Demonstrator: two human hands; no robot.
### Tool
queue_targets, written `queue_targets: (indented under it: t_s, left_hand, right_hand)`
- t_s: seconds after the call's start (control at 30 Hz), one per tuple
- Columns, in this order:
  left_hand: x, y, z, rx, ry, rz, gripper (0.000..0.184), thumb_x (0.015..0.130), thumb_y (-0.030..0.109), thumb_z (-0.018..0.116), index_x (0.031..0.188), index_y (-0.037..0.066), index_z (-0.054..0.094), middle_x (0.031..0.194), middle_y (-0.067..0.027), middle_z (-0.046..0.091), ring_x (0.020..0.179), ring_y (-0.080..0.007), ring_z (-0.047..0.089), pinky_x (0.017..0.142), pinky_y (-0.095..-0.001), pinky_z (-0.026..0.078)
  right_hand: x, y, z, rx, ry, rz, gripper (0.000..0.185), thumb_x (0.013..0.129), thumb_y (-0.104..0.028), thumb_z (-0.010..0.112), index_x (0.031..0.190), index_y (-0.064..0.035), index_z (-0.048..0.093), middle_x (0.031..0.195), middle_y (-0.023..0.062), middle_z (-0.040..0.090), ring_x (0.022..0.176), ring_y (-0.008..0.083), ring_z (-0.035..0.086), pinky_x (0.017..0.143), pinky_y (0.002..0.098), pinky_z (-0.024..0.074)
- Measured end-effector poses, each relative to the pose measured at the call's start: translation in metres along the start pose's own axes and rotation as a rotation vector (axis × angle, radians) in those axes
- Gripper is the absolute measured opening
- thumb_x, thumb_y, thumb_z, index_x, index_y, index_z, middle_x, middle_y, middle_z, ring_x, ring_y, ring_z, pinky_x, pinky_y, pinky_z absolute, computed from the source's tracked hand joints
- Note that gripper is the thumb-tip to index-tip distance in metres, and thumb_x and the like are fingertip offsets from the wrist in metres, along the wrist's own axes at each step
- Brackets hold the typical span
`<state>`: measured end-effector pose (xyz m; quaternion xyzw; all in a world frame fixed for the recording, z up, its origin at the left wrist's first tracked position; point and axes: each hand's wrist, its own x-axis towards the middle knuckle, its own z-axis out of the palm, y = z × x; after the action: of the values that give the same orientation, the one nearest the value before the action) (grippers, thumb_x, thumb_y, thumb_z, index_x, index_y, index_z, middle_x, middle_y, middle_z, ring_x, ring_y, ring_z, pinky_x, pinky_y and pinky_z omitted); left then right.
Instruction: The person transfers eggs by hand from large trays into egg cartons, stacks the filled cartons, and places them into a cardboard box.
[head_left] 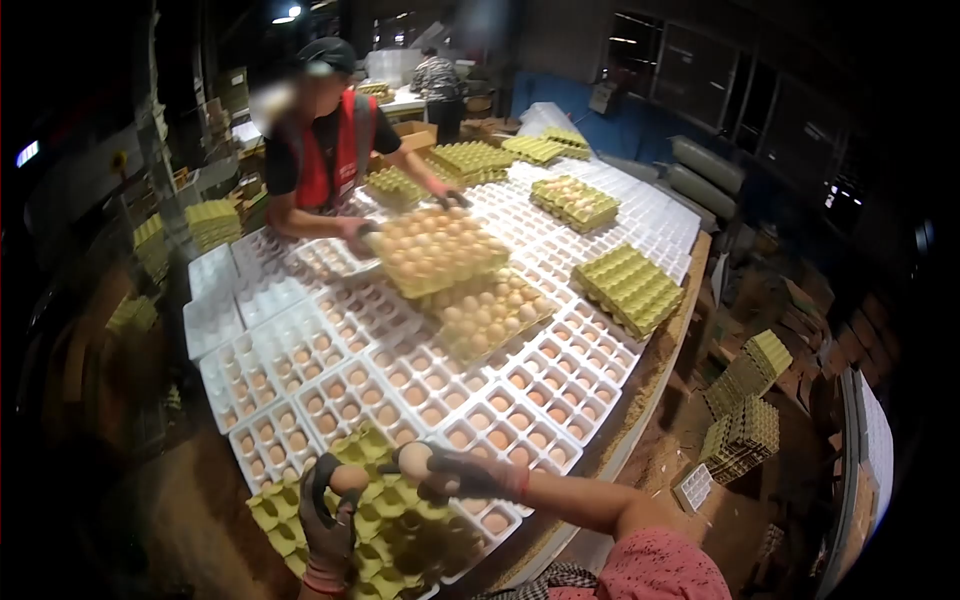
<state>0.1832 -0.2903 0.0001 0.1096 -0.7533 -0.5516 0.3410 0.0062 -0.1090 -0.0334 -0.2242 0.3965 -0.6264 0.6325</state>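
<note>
Over a yellow-green egg carton tray (280,520) at the near edge of the table, my left hand (328,520), in a dark glove, is closed around a brown egg (349,480). My right hand (465,473), also gloved, grips a paler egg (415,460) just to the right of it. The carton tray under my hands shows bare cups, partly in shadow. White plastic trays (320,375) with eggs in square cells lie directly beyond it, and some carry eggs close to my right wrist.
Across the table a co-worker in a red vest (345,150) holds a full egg tray (440,250) above another full tray (490,315). Stacked carton trays (628,290) stand at the table's right edge. More carton stacks (740,435) sit on the floor at right.
</note>
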Motion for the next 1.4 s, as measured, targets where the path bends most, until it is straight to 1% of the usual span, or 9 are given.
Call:
queue_targets:
  t_s: [0.17,0.43,0.57,0.87,0.93,1.0,1.03,1.23,1.4]
  left_hand:
    - [0.038,0.027,0.093,0.087,-0.338,0.334,0.041,0.097,0.029,0.050,0.122,-0.004,0.050,0.118,-0.0174,0.057,0.108,-0.0321,0.056,0.092,-0.0396,0.045]
    - [0.077,-0.006,0.290,0.264,-0.364,0.113,0.058,0.098,0.027,0.051,0.141,-0.009,0.035,0.140,-0.0268,0.044,0.132,-0.0370,0.040,0.110,-0.0442,0.032]
    - [0.075,-0.024,0.412,0.423,-0.486,0.155,0.059,0.088,0.021,0.059,0.137,-0.005,0.040,0.134,-0.0281,0.044,0.125,-0.0474,0.040,0.111,-0.0524,0.029]
    - [0.144,-0.031,0.500,0.596,-0.566,0.087,0.064,0.079,0.023,0.065,0.136,0.000,0.046,0.140,-0.0242,0.043,0.132,-0.0423,0.039,0.111,-0.0557,0.030]
    - [0.189,-0.023,0.497,0.697,-0.433,0.113,0.056,0.084,0.021,0.061,0.134,0.000,0.048,0.140,-0.0230,0.044,0.131,-0.0385,0.041,0.108,-0.0561,0.034]
    - [0.219,-0.039,0.455,0.811,-0.429,0.111,0.073,0.075,0.024,0.069,0.139,0.000,0.043,0.137,-0.0256,0.044,0.123,-0.0453,0.044,0.109,-0.0512,0.032]
    - [0.225,-0.045,0.447,0.857,-0.233,0.087,0.073,0.070,0.026,0.072,0.134,0.003,0.048,0.134,-0.0254,0.045,0.122,-0.0479,0.043,0.109,-0.0548,0.031]
    - [0.238,-0.073,0.397,0.955,0.081,-0.234,0.059,0.088,0.004,0.057,0.142,0.000,0.036,0.144,-0.0198,0.039,0.135,-0.0350,0.037,0.111,-0.0418,0.032]
    - [0.228,-0.116,0.383,0.669,0.260,-0.475,0.058,0.093,0.014,0.059,0.143,-0.001,0.033,0.143,-0.0217,0.039,0.133,-0.0342,0.039,0.110,-0.0392,0.033]
  right_hand:
    - [-0.041,-0.007,-0.018,0.602,-0.228,-0.164,0.064,0.094,-0.050,0.055,0.141,-0.0110,0.037,0.113,0.0062,0.053,0.084,0.0118,0.050,0.064,0.0195,0.0426]
    - [-0.110,-0.203,-0.288,0.517,-0.047,-0.443,0.037,0.095,-0.040,0.061,0.113,-0.0076,0.057,0.092,0.0041,0.060,0.073,0.0103,0.057,0.055,0.0191,0.0458]
    - [-0.138,-0.313,-0.497,0.011,0.532,-0.972,0.021,0.094,-0.025,0.060,0.110,-0.0107,0.056,0.097,0.0025,0.055,0.082,0.0098,0.052,0.064,0.0230,0.0457]
    - [-0.205,-0.464,-0.783,-0.035,1.256,-1.052,0.055,0.077,-0.023,0.079,0.121,-0.0017,0.055,0.118,0.0076,0.059,0.104,0.0187,0.055,0.093,0.0324,0.0441]
    - [-0.206,-0.491,-0.882,-0.609,1.844,-0.706,0.065,0.072,-0.048,0.079,0.113,-0.0008,0.060,0.099,0.0128,0.065,0.092,0.0267,0.059,0.091,0.0337,0.0447]
    - [-0.208,-0.530,-0.824,-0.934,1.717,-0.607,0.052,0.077,-0.047,0.075,0.109,-0.0076,0.063,0.098,0.0133,0.069,0.088,0.0269,0.065,0.078,0.0352,0.0507]
    - [-0.203,-0.541,-0.921,-0.891,1.500,-0.851,0.045,0.078,-0.039,0.076,0.107,-0.0075,0.063,0.099,0.0125,0.070,0.087,0.0262,0.066,0.076,0.0354,0.0514]
    - [-0.208,-0.577,-0.924,-1.357,1.894,-0.472,0.064,0.087,-0.035,0.067,0.140,-0.0068,0.044,0.140,0.0242,0.045,0.132,0.0357,0.039,0.106,0.0431,0.0367]
    - [-0.231,-0.578,-1.050,-1.641,1.871,0.045,0.058,0.095,-0.045,0.053,0.144,-0.0165,0.041,0.144,0.0186,0.043,0.134,0.0392,0.036,0.106,0.0439,0.0353]
